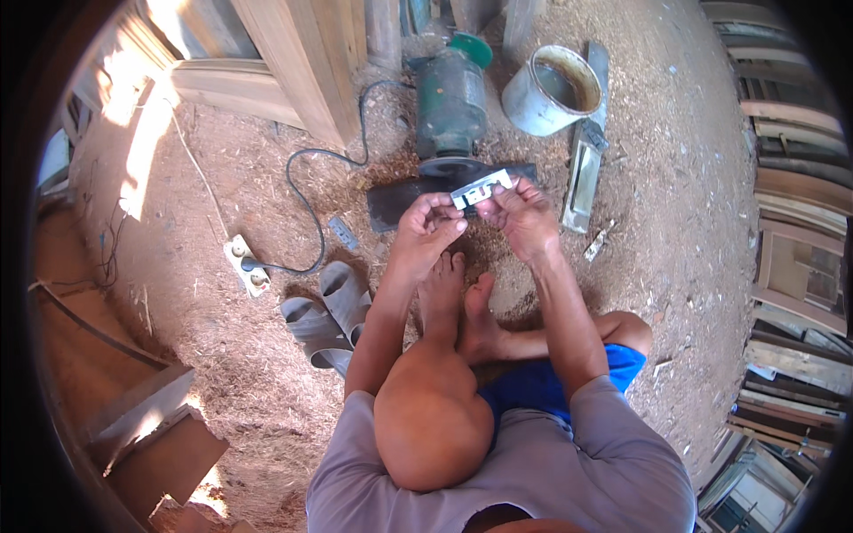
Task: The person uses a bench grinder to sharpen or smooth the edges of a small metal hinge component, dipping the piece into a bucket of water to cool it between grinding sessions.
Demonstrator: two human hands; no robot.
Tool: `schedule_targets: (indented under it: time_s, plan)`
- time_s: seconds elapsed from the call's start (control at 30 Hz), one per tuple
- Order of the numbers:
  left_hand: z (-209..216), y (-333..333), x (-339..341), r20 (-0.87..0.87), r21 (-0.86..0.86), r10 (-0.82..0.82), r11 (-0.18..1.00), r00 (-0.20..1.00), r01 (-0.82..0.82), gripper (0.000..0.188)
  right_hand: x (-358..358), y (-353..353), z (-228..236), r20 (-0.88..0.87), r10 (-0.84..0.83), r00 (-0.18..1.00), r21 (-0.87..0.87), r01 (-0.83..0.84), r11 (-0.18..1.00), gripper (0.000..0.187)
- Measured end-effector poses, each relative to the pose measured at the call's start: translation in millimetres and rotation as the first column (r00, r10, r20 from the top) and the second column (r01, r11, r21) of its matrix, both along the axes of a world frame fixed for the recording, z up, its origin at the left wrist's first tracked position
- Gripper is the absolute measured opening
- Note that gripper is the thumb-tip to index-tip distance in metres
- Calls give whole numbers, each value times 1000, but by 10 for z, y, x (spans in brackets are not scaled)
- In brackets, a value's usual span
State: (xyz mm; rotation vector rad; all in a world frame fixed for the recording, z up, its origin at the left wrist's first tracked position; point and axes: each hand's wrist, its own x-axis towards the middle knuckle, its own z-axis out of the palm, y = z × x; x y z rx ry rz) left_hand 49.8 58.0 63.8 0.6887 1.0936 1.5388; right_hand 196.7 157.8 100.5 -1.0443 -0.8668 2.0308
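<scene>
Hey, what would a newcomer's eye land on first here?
Probably the small pale rectangular piece held between the left hand and right hand, near the picture's upper centre. Next, the green motor just beyond the hands, with the whitish bucket to its right. The blue shorts stand out lower down.

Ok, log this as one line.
right hand: gripping small pale piece; left hand: at its left end; green motor: on ground beyond

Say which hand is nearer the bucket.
Right. The right hand is in front of the bucket, just below it in the picture; the left hand is farther off, below and to the bucket's left.
</scene>
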Motion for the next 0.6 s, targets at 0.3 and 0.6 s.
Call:
schedule_targets:
  time_s: [0.3, 0.6]
  plan:
    - [-155, 65, 85, 227, -105, 105, 991, 968, -83, 9, 137, -284, -126, 154, 1, 988, -13, 1, 1000, 6]
    - [-25, 24, 141, -414, -163, 121, 965, 902, -204, 20, 167, -489, -222, 234, 57, 970, 80, -78, 994, 8]
